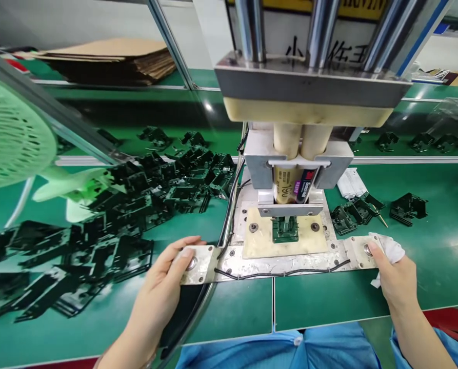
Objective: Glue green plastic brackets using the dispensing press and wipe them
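Note:
A press machine stands in front of me with a dual adhesive cartridge (295, 183) held upright in its head. Below the nozzle a small dark green plastic part (285, 229) sits on a beige fixture plate (263, 241). My left hand (163, 287) rests on the left end of the metal base bar, thumb on the round button (191, 263). My right hand (394, 277) holds a crumpled white cloth (391, 249) and its thumb presses the right button (367, 249).
A large pile of black plastic parts (109, 225) covers the green mat on the left. A few more parts (407, 207) lie at the right. A green fan (9, 138) sits at far left, flat cardboard (109, 59) behind. A black cable (282, 273) runs along the bar.

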`<state>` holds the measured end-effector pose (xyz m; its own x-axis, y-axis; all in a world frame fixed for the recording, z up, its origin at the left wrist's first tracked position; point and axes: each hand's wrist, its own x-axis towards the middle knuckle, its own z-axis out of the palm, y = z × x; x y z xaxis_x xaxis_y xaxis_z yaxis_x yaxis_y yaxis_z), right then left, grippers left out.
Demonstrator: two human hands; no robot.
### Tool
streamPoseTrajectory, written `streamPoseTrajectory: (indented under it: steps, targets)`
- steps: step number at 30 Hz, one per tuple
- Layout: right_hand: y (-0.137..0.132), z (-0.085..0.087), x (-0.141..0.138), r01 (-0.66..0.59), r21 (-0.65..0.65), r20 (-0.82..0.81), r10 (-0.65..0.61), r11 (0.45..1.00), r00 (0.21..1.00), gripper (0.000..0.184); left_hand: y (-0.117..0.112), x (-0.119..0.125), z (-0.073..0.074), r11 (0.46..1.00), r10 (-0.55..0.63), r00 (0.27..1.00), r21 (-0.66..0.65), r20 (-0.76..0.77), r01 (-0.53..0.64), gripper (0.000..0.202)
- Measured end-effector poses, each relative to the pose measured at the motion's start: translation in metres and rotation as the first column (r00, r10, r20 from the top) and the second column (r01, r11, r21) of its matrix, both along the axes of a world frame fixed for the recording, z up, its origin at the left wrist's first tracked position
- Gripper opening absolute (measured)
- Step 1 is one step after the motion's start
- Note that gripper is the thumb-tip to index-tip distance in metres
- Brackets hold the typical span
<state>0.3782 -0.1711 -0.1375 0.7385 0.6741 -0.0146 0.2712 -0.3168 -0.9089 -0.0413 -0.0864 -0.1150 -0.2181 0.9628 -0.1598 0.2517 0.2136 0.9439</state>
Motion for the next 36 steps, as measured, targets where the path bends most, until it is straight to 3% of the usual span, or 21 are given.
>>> streamPoseTrajectory:
  steps: [3,6,8,10,12,15,18,22,26,29,34,35,36]
  targets:
    - [0.001,-0.001,0.001,0.004,-0.009,0.006,-0.004,1.0,1.0,0.06,0.0,-0.006,-0.007,0.999,-0.016,0.996,-0.029,0.093,0.019,0.059]
    - [0.002,0.0,0.001,0.015,-0.025,0.002,-0.015,1.0,1.0,0.061,0.0,-0.009,0.0,0.997,-0.044,0.999,-0.064,-0.026,0.042,0.063]
    - [0.002,0.001,0.001,0.018,-0.058,-0.017,-0.019,0.998,1.0,0.063,0.001,-0.007,0.014,0.996,-0.076,0.97,-0.065,-0.229,0.063,0.066]
    - [0.003,0.002,0.001,0.029,-0.093,-0.03,-0.032,0.995,0.999,0.065,0.003,-0.001,0.034,0.995,-0.088,0.898,-0.005,-0.431,0.095,0.068]
    - [0.003,0.003,0.0,0.043,-0.108,-0.032,-0.047,0.993,0.998,0.067,0.007,0.013,0.055,0.98,-0.136,0.85,0.057,-0.509,0.191,0.069]
    - [0.003,0.003,0.0,0.049,-0.12,-0.037,-0.054,0.992,0.998,0.068,0.022,0.045,0.076,0.916,-0.35,0.846,0.041,-0.403,0.399,0.086]
    - [0.002,0.001,0.001,0.04,-0.106,-0.036,-0.044,0.994,0.998,0.066,0.042,0.079,0.077,0.823,-0.556,0.795,-0.031,-0.24,0.567,0.103]
    - [0.001,-0.001,0.002,-0.002,-0.064,-0.025,0.0,0.998,1.0,0.063,0.063,0.105,0.066,0.713,-0.699,0.705,-0.031,-0.121,0.701,0.078]
    - [0.001,-0.003,0.002,0.004,-0.074,-0.037,-0.006,0.997,0.999,0.066,0.069,0.111,0.073,0.721,-0.69,0.72,-0.017,0.07,0.693,0.058]
    - [0.0,-0.003,0.002,0.007,-0.065,-0.034,-0.009,0.998,0.999,0.064,0.065,0.113,0.085,0.713,-0.641,0.726,-0.158,0.251,0.684,0.046]
    - [0.0,0.0,0.003,0.032,-0.073,-0.032,-0.034,0.997,0.999,0.065,0.046,0.108,0.095,0.49,-0.598,0.697,-0.509,0.395,0.708,0.037]
    - [0.0,0.002,0.002,0.039,-0.075,-0.033,-0.041,0.996,0.999,0.066,0.045,0.102,0.098,0.512,-0.593,0.72,-0.52,0.361,0.683,0.035]
    - [0.0,0.003,0.001,0.047,-0.078,-0.033,-0.05,0.996,0.998,0.067,0.047,0.095,0.102,0.606,-0.566,0.774,-0.493,0.286,0.625,0.031]
